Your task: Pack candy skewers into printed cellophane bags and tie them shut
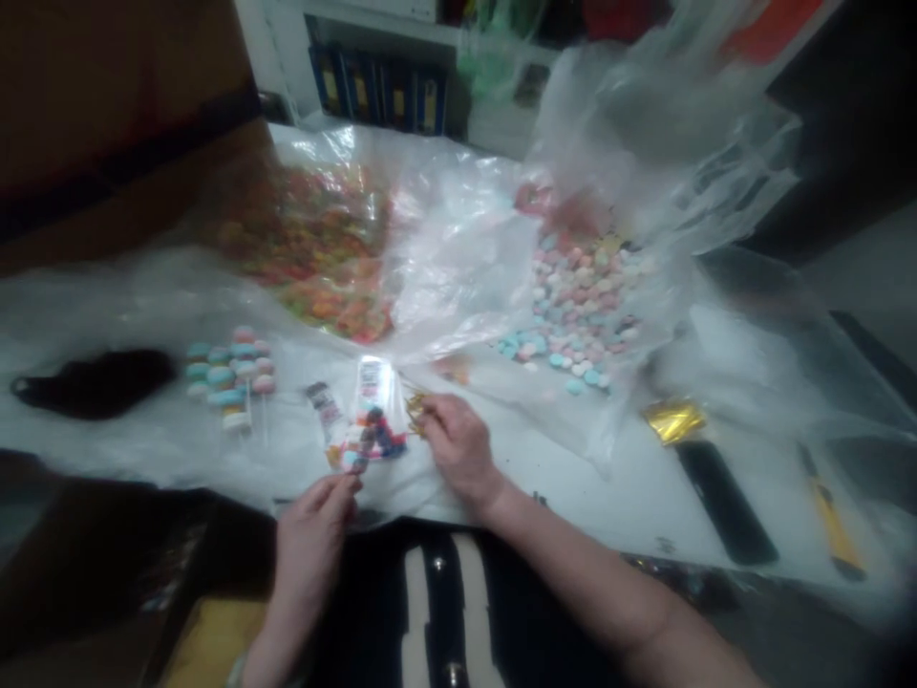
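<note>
Two narrow pinches, close together

The left hand (311, 535) pinches the lower end of a clear candy packet (371, 406) just above the counter's (616, 506) near edge. Beside it, the right hand (458, 449) holds gold twist ties (415, 413) between its fingertips. Pastel lollipops (229, 377) lie toward the left edge; a yellow utility knife (831, 511) and gold foil (673, 420) lie toward the right. Pastel candies (580, 296) and orange candies (308, 253) spread farther back on plastic sheeting (458, 248).

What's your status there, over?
Left hand gripping clear candy packet near its lower end. Right hand pinching gold twist ties beside it. Plastic sheeting bunched behind both hands.
</note>
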Demonstrator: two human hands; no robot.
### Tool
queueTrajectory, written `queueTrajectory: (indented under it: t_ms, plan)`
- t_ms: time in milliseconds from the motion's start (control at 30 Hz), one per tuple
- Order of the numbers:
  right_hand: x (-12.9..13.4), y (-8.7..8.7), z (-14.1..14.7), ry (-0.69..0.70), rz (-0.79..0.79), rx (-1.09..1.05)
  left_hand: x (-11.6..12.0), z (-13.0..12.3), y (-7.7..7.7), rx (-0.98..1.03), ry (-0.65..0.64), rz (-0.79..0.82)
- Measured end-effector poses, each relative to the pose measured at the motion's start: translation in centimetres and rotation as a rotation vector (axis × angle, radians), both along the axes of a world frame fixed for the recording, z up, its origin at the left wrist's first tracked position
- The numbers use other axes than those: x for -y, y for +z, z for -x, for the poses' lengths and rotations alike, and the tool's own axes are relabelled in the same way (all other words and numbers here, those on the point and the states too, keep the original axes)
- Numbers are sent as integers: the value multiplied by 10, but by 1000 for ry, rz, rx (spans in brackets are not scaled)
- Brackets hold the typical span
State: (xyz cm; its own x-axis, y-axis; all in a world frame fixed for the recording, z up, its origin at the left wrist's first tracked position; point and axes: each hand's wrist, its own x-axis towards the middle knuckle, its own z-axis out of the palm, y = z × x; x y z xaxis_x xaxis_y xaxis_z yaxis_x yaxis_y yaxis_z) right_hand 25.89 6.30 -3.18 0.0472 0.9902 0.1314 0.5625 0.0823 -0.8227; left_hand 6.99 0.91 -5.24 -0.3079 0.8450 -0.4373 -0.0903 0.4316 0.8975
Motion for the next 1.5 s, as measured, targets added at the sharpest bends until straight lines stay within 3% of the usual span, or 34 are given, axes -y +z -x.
queueTrajectory:
  t_ms: [67, 133, 267, 433, 600, 767, 900, 1067, 1200, 1333, 1500]
  plan:
    - [-14, 1, -17, 18, -91, 475, -3, 4, 5, 62, 13, 44]
    - [-27, -3, -28, 77, -48, 760, -6, 4, 12, 149, 41, 97]
    - [-40, -13, -37, 131, 18, 914, -11, 6, 22, 315, 51, 150]
    - [-41, -11, -48, -8, 3, 775, -24, 9, 26, 437, 48, 147]
    - [-33, -10, -58, -69, -178, 494, -43, -10, 33, 621, -99, 150]
    - [-19, -13, -51, -29, -406, 619, -56, -46, 43, 652, -199, 218]
    - [-20, -15, -47, 13, -454, 645, -65, -65, 43, 639, -86, 207]
    - [-26, -22, -52, 124, -614, 379, -60, -60, 40, 661, 38, 168]
    - [-25, -26, -52, 46, -582, 154, -47, -59, 41, 688, 98, 197]
    - [-17, -24, -48, 21, -487, -37, -41, -76, 45, 746, 87, 186]
    - [-9, -15, -47, 126, -543, -44, -41, -90, 49, 836, -28, 173]
